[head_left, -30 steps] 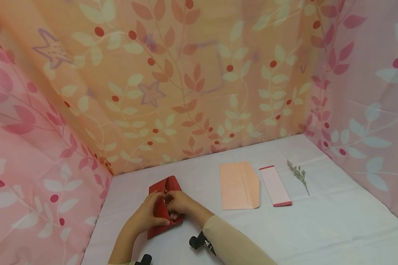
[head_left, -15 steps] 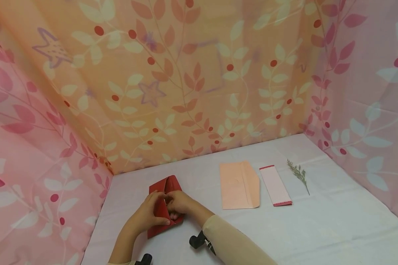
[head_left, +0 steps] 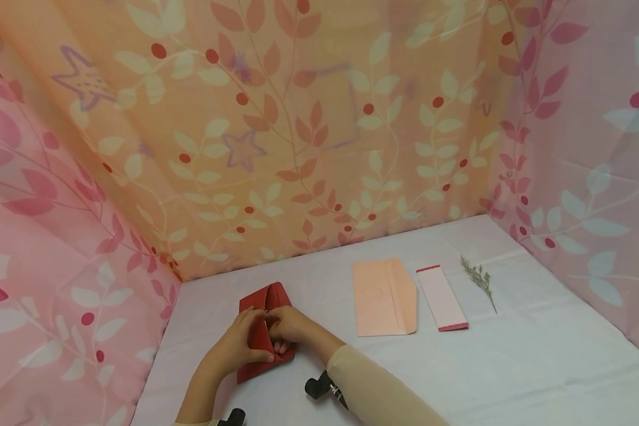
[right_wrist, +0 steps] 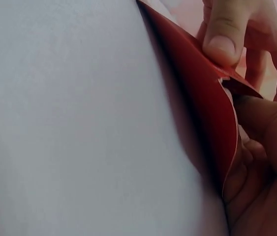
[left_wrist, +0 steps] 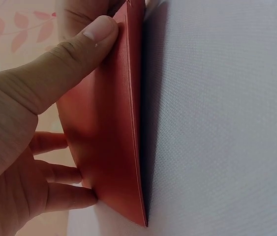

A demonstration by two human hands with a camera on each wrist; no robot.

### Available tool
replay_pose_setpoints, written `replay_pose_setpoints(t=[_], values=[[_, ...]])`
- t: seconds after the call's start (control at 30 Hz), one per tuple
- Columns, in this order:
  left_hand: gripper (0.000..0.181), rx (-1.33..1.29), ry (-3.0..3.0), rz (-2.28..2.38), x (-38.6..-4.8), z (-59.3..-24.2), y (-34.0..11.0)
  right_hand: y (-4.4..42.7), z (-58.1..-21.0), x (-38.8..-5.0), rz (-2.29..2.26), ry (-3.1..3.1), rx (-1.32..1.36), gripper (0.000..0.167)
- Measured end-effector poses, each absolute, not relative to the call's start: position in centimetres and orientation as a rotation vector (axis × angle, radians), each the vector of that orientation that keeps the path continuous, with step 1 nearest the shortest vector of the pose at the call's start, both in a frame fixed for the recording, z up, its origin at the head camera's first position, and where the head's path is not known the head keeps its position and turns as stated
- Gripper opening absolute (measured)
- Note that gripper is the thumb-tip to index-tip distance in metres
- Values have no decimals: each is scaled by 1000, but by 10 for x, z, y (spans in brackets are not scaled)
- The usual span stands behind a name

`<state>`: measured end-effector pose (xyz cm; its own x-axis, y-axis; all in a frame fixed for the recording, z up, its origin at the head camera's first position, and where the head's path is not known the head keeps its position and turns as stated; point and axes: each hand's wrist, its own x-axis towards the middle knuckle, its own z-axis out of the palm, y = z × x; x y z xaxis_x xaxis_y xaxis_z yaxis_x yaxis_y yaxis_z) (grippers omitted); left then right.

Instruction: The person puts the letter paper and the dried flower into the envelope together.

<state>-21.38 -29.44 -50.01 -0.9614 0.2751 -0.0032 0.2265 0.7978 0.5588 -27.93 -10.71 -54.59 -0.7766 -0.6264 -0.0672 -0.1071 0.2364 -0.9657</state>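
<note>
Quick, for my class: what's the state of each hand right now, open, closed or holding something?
Left hand: holding the red envelope.
Right hand: partly inside the red envelope; whether it grips anything cannot be told.

On the worktop [head_left: 490, 378], one envelope [head_left: 259, 339] is put near the left edge. Toward the back right corner, another envelope [head_left: 378, 299], a strip [head_left: 442, 297] and a sprig [head_left: 480, 281] are laid, left to right.
</note>
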Motion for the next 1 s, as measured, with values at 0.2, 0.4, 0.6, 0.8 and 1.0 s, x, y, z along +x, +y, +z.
replay_pose_setpoints(t=[0.2, 0.4, 0.6, 0.8, 1.0], values=[[99, 404, 2906, 868, -214, -499, -293, -113, -546, -276, -1556, 2150, -622, 33], [99, 407, 2909, 860, -215, -502, -295, -108, -541, -276, -1553, 2085, -652, 29], [99, 410, 2912, 852, -217, -505, -297, -98, -538, -280, -1615, 1904, -665, 21], [99, 402, 2920, 833, -217, -505, -297, -101, -542, -280, -1650, 1898, -672, 26], [99, 398, 2921, 839, -214, -503, -294, -103, -542, -279, -1545, 1956, -708, 34]])
